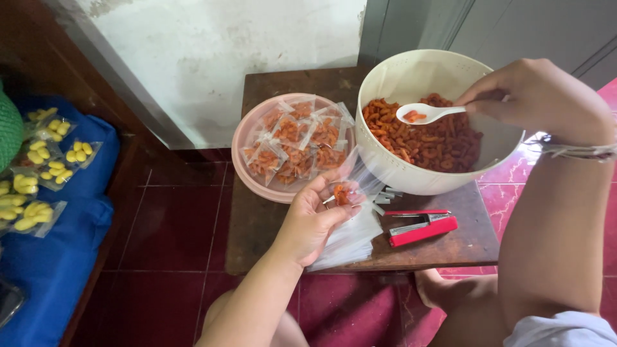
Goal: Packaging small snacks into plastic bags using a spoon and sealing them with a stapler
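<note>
The left hand [312,218] pinches a small clear plastic bag [350,186] over the dark wooden table [257,222]. At two o'clock, the right hand [536,96] grips a white plastic spoon [424,114] above the cream bowl [392,164]; red floor tiles [170,225] lie below.

Arms: both bare to elbow, no sleeves
Left hand [312,222]: no rings, no watch
Right hand [536,96]: thin pale string bracelet [578,151] at wrist
Legs: bare knees, light grey/white shorts hem, lower rt
</note>
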